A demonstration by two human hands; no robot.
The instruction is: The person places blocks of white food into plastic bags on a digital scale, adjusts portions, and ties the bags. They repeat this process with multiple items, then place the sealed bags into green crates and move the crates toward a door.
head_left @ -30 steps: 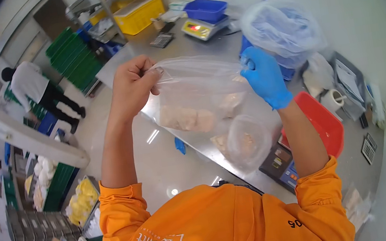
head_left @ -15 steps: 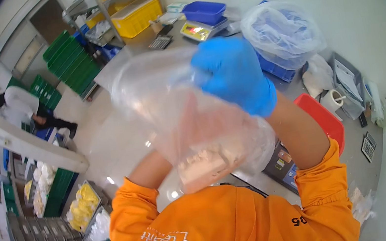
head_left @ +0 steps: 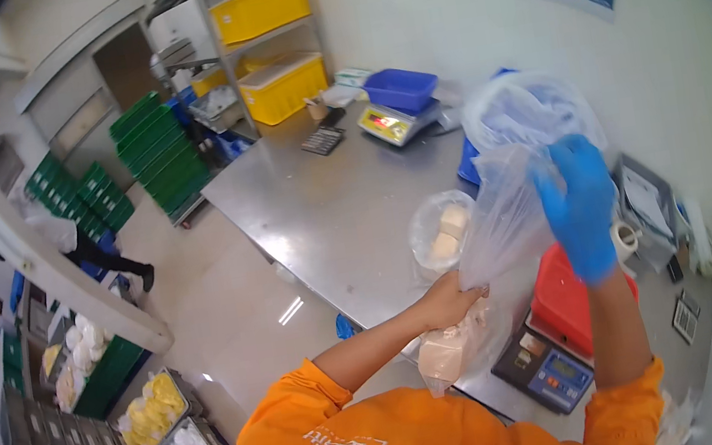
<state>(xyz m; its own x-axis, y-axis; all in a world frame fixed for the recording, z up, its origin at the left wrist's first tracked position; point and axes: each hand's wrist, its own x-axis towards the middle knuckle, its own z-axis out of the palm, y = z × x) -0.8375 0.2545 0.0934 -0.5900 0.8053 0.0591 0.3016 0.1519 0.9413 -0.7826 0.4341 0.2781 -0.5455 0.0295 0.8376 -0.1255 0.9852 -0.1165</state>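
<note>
My bare left hand [head_left: 454, 298] grips the middle of a clear plastic bag [head_left: 494, 225], just above pale beige blocks [head_left: 443, 359] in its lower end. My right hand [head_left: 575, 199], in a blue glove, is raised at the right with its fingers closed on the gathered upper end of the bag, which stretches between both hands. On the steel table [head_left: 311, 229], behind my left hand, sits a second clear bag [head_left: 428, 239] holding similar pale blocks. A digital scale [head_left: 552, 374] with a red tray [head_left: 561, 302] stands below my right arm.
A blue bin on another scale [head_left: 397, 124], a calculator [head_left: 324, 141] and a bag-lined bin [head_left: 532, 109] are at the back. Yellow-crate shelving [head_left: 281, 91], stacked green crates [head_left: 152, 152], a pillar [head_left: 73, 302] and crates of bagged goods [head_left: 150, 414] surround the floor. A person in white [head_left: 88, 244] is at left.
My right hand has moved right and up, drawing the bag's top out long, while my left hand moved down to its middle. The second bag of blocks now shows behind. The view has shifted.
</note>
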